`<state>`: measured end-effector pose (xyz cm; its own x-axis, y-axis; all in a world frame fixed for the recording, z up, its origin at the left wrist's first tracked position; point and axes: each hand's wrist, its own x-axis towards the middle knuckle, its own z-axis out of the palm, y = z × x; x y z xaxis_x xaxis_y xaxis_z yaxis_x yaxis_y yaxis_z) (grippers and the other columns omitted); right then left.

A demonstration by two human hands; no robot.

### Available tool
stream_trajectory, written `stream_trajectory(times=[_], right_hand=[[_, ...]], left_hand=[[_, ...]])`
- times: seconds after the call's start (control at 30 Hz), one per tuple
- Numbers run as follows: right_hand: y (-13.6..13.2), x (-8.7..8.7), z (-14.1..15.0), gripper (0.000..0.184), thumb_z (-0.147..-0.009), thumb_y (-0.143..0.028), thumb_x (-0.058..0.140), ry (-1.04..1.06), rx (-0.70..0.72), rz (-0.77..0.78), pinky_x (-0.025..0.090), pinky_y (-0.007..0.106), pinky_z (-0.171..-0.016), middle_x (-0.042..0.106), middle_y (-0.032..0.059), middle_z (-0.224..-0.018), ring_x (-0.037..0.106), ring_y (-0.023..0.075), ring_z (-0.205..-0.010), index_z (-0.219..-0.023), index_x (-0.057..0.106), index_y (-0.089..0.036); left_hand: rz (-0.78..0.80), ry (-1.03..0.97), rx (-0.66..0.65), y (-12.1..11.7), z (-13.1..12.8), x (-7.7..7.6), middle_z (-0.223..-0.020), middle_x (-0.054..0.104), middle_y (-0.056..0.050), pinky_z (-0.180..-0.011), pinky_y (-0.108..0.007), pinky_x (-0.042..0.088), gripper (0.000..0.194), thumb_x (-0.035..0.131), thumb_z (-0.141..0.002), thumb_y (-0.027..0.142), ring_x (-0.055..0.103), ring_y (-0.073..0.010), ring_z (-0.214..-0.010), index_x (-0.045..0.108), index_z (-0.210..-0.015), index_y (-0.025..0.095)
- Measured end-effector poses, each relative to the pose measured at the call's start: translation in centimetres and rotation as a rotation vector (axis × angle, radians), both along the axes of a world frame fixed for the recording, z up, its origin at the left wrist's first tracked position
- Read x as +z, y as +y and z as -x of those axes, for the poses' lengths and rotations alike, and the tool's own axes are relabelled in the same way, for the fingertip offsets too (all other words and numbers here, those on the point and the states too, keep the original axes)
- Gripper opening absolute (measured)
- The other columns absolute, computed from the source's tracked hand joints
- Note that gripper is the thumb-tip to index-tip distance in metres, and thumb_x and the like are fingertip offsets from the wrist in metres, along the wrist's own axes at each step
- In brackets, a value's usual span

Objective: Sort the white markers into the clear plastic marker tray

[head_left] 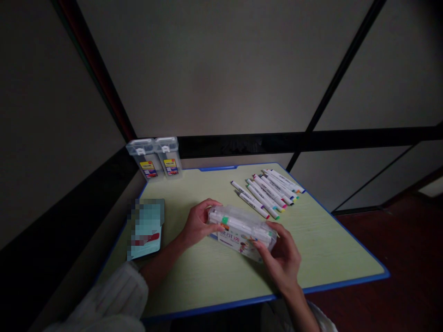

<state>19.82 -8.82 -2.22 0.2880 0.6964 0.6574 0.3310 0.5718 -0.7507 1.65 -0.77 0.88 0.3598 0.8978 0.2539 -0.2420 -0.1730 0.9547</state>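
Observation:
Between my two hands is a clear plastic marker case (238,233), tilted above the table, with white markers inside and a printed label on its front. My left hand (202,223) grips its left end, thumb across the front. At the right end, my right hand (280,253) is closed around the case, thumb on the front and fingers behind. Just beyond the case, several white markers (266,189) with coloured ends lie side by side on the table. The lid's fastening cannot be made out.
The pale yellow-green table (194,286) has a blue edge. Two clear lidded containers (159,159) with yellow labels stand at the back left corner. A tablet or phone (147,228), partly blurred out, lies near the left edge. Wall panels (221,69) rise behind.

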Motion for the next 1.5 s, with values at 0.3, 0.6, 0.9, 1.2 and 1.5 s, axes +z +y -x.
stream_trajectory(times=[0.3, 0.6, 0.9, 1.2, 1.5], right_hand=[[0.0, -0.1, 0.1, 0.037, -0.066, -0.012, 0.063, 0.035, 0.020, 0.022, 0.045, 0.029, -0.068, 0.055, 0.0039, -0.091, 0.053, 0.0175, -0.082, -0.100, 0.052, -0.023], [0.4, 0.4, 0.4, 0.030, -0.069, -0.023, 0.062, 0.260, 0.194, 0.329, 0.046, 0.026, -0.068, 0.060, 0.0024, -0.087, 0.057, 0.0157, -0.078, -0.096, 0.051, -0.021], [3.9, 2.6, 0.0, 0.029, -0.069, -0.030, 0.062, 0.307, 0.289, 0.362, 0.045, 0.027, -0.069, 0.057, 0.0021, -0.084, 0.054, 0.0156, -0.076, -0.092, 0.050, -0.019], [13.6, 5.5, 6.1, 0.029, -0.064, -0.025, 0.065, 0.367, 0.611, 0.253, 0.043, 0.025, -0.071, 0.059, -0.0014, -0.080, 0.055, 0.0126, -0.073, -0.089, 0.052, -0.019], [20.8, 2.8, 14.3, 0.031, -0.056, -0.025, 0.069, 0.513, 0.765, 0.322, 0.046, 0.024, -0.062, 0.062, -0.0026, -0.073, 0.057, 0.0120, -0.065, -0.082, 0.052, -0.019]], left_hand=[[-0.017, -0.008, -0.001, 0.1, 0.1, -0.2, -0.072, 0.054, 0.003, -0.050, -0.015, 0.041, 0.048, 0.078, -0.043, 0.008, 0.051, -0.0081, -0.058, 0.055, -0.084, 0.014], [-0.115, 0.011, 0.095, 0.3, -0.1, -0.8, -0.072, 0.057, 0.000, -0.054, -0.020, 0.046, 0.049, 0.077, -0.047, 0.013, 0.055, -0.0124, -0.062, 0.055, -0.090, 0.015], [-0.970, 0.354, 0.616, -0.6, 0.4, -1.4, -0.120, 0.045, -0.012, -0.091, -0.045, 0.038, 0.050, 0.054, -0.068, 0.002, 0.041, -0.0254, -0.113, 0.043, -0.114, 0.019], [-1.428, 0.414, 0.373, -2.4, -0.5, -2.3, -0.090, 0.057, -0.010, -0.072, -0.032, 0.050, 0.026, 0.043, -0.072, 0.006, 0.053, -0.0196, -0.094, 0.051, -0.097, 0.012], [-1.383, 0.446, 0.375, -2.4, -0.5, -3.8, -0.080, 0.059, -0.007, -0.067, -0.030, 0.048, 0.022, 0.039, -0.077, 0.014, 0.057, -0.0174, -0.081, 0.051, -0.096, 0.016]])
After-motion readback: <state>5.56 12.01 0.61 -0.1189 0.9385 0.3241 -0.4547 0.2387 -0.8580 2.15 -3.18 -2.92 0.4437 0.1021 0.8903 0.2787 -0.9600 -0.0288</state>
